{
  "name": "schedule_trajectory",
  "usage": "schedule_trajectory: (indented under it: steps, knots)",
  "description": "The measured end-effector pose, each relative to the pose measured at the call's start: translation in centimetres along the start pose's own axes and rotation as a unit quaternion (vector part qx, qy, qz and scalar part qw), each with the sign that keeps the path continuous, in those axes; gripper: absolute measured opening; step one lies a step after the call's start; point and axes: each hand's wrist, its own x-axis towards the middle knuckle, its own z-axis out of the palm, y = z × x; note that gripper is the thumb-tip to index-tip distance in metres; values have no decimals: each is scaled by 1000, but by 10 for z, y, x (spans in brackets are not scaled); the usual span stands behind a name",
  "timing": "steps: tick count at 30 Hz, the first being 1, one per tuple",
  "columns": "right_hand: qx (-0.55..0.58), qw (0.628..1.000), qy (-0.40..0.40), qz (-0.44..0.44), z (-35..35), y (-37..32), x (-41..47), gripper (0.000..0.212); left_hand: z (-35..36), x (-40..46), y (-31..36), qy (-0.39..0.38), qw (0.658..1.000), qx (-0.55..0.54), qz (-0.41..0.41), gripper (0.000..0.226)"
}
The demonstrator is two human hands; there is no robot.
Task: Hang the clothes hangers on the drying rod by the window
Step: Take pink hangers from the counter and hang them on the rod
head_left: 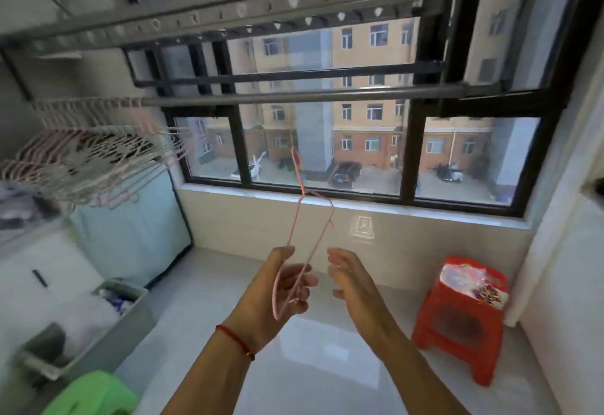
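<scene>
Your left hand (287,287) pinches the thin pink wire hanger (302,238) at centre frame, hook up; your right hand (351,279) hovers beside it, fingers loose. Raise the hook over the grey metal drying rod (294,98), right of the hung pink hangers (88,153) at left.

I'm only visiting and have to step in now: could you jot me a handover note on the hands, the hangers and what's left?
Left hand: holds one pink hanger, hook pointing up, below the drying rod.
Right hand: open, holding nothing, beside the hanger.
Done: a bunch of hangers already hangs at the rod's left end.
Left: lift the pink hanger and hook it onto the rod. Any further hangers to hang are not in view.
</scene>
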Motion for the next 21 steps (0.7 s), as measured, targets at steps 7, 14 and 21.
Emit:
schedule_trajectory:
  steps: [7, 14, 21]
  knots:
    - [8, 1000, -8, -2, 140, -40, 78, 45, -149, 18, 93, -1, 1000, 12, 18, 77]
    - [8, 999, -19, -30, 223, -60, 141, 26, -245, 49, 178, 1, 998, -14, 58, 81]
    - [-1, 995, -50, -89, 251, -90, 202, 25, -288, 78, 227, -7, 996, -21, 84, 94]
